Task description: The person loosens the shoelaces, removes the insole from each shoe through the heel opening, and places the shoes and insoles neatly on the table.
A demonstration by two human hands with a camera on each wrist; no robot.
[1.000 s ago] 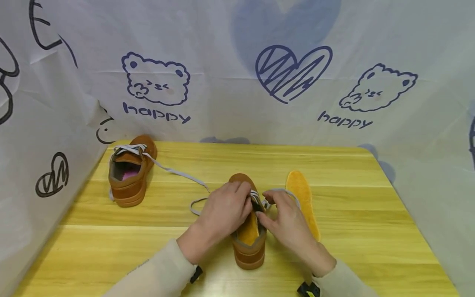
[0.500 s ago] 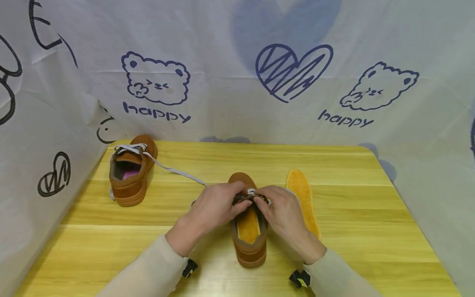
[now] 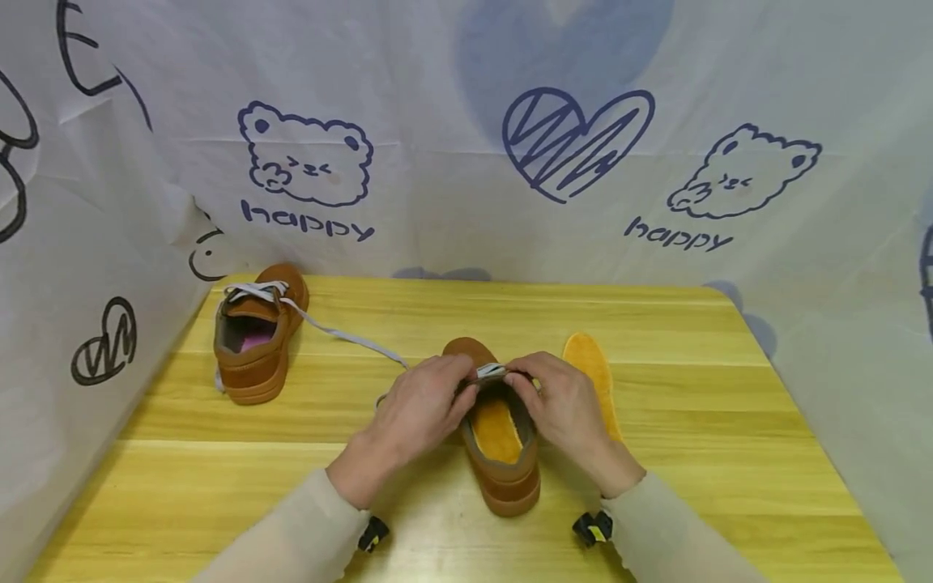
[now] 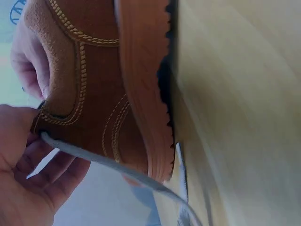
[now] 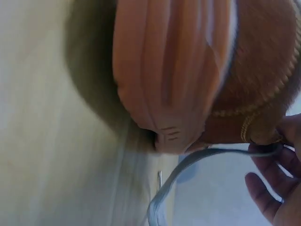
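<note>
A brown shoe (image 3: 506, 478), toe pointing away, sits between both hands at the middle of the table. Inside it lies a fuzzy orange insole (image 3: 497, 433). The left hand (image 3: 423, 401) pinches the left eyelet edge, thumb inside the opening; in the left wrist view a grey lace (image 4: 101, 159) trails from the eyelet by its fingertips. On the opposite side the right hand (image 3: 568, 401) pinches the other eyelet edge, with a lace (image 5: 183, 165) hanging there in the right wrist view. White lacing (image 3: 490, 370) shows across the tongue between the hands.
A second brown shoe (image 3: 255, 372), laced and with something pink inside, stands at the far left of the wooden table (image 3: 219, 486). Beside the right hand lies a loose orange insole (image 3: 592, 368). A printed white cloth (image 3: 437, 194) hangs behind.
Both hands have come to the eyelet edges and spread them apart, so more of the insole shows. The shoe's heel has swung slightly to the right.
</note>
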